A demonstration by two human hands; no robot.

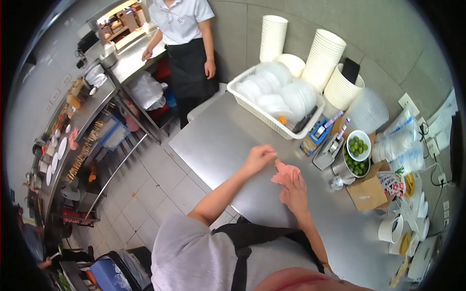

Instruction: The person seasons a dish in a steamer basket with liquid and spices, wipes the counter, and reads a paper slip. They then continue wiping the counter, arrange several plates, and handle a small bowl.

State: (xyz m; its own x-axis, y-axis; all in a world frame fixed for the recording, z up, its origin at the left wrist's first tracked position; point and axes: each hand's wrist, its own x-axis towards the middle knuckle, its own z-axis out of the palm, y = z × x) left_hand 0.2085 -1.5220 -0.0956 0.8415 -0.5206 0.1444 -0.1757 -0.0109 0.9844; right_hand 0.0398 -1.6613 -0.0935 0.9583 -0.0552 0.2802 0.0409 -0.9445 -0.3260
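A crumpled pink cloth is at the steel tabletop. My right hand is on the cloth, its fingers bent over the right part of it. Close to the cloth's upper left corner is my left hand, with curled fingers pinched together. Whether those fingertips grip the corner or something small is too blurred to tell.
A white basket of clear plastic lids stands at the table's back edge. Beside it are stacked paper tubs, a tape dispenser, green limes and a cardboard box. Beyond the table's left side stands a co-worker.
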